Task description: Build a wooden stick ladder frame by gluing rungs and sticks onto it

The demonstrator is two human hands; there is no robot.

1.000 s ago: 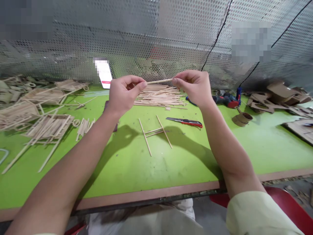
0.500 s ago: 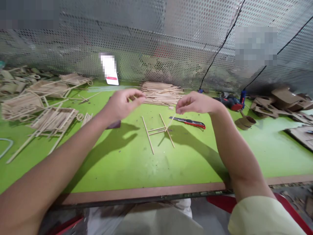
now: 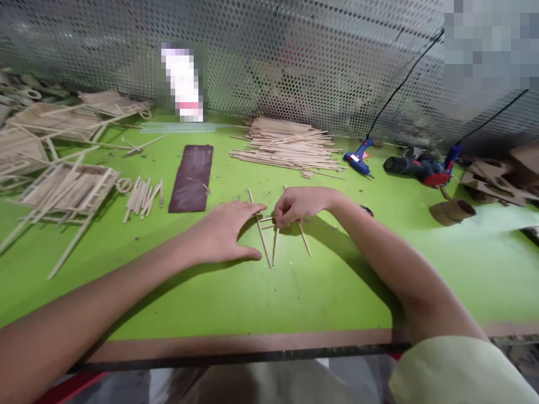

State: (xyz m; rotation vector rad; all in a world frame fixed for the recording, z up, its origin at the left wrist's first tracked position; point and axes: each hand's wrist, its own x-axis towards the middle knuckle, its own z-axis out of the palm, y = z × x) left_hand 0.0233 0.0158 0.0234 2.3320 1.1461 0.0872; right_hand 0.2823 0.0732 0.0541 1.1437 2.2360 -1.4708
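Observation:
On the green table lies a small frame of thin sticks [image 3: 264, 242], two long ones joined by two short crosspieces. My left hand [image 3: 229, 231] is beside the frame's left stick, thumb and fingers spread apart, its fingertips near that stick's upper part. My right hand [image 3: 301, 206] is over the right side of the frame, fingers pinched on a thin stick [image 3: 275, 247] that points down toward the front, between the two long sticks. This hand hides part of the frame and most of the red and black cutter [image 3: 367, 211].
A pile of thin sticks [image 3: 290, 147] lies at the back, left of a blue glue gun [image 3: 359, 158]. A dark brown strip [image 3: 191, 178], short sticks [image 3: 143, 197] and wooden models [image 3: 67, 188] are at the left. A drill [image 3: 415, 167] and cardboard tube [image 3: 452, 212] stand right.
My left hand has come down to the frame and its fingers have spread. The right hand has moved down and left with its stick, now over the crosspieces. The view has tilted downward.

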